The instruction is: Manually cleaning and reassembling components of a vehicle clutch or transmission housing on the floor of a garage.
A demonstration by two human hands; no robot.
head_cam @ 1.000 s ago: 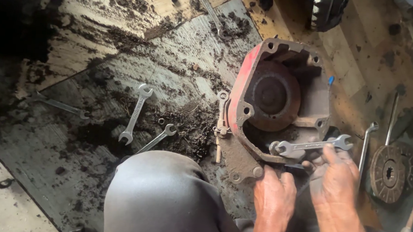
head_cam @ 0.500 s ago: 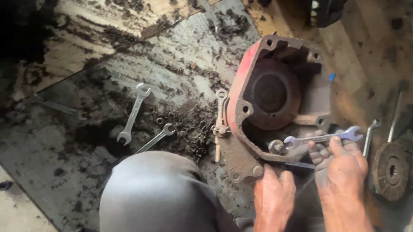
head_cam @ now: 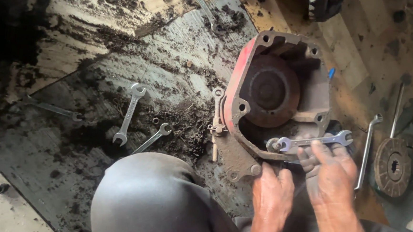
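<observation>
oily floor boards (grit-strewn), red housing

5 wrenches, 1 housing, 1 disc.

Wrench middle under right hand fingers.

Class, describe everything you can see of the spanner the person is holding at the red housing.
The spanner is a slim, silvery metal bar with an open jaw at its right end and a ring end at its left. It lies nearly level, slightly tilted. The ring end sits on a fitting at the lower rim of the red housing. The right hand grips its shaft from below; the left hand does not touch it.
</observation>
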